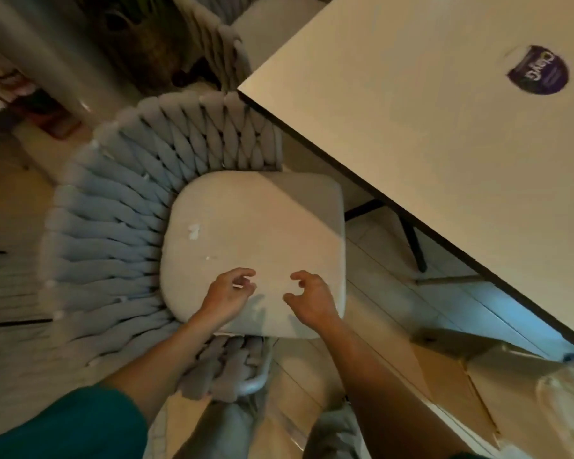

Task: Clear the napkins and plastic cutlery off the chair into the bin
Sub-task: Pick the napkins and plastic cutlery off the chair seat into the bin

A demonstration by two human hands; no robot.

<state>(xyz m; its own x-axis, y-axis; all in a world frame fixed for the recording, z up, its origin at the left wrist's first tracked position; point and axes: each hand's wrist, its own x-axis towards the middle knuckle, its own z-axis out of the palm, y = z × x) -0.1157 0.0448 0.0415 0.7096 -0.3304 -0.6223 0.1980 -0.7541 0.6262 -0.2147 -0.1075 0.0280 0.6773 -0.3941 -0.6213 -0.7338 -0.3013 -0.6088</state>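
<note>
Scraps of napkin (193,231) remain on the chair cushion (262,226); your left hand (227,298) and right hand (312,301) hover loosely curled, empty, so pinch them next.

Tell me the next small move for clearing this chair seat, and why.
Probably reach the left hand forward to pinch up the white scraps on the seat cushion: both hands hover empty, and those bits seem to be all that remains there.

I see pale desk (428,134) at right with dark round sticker (538,70); light tiled floor (388,279) below; second woven seat (246,34) behind; dim warm light.
</note>
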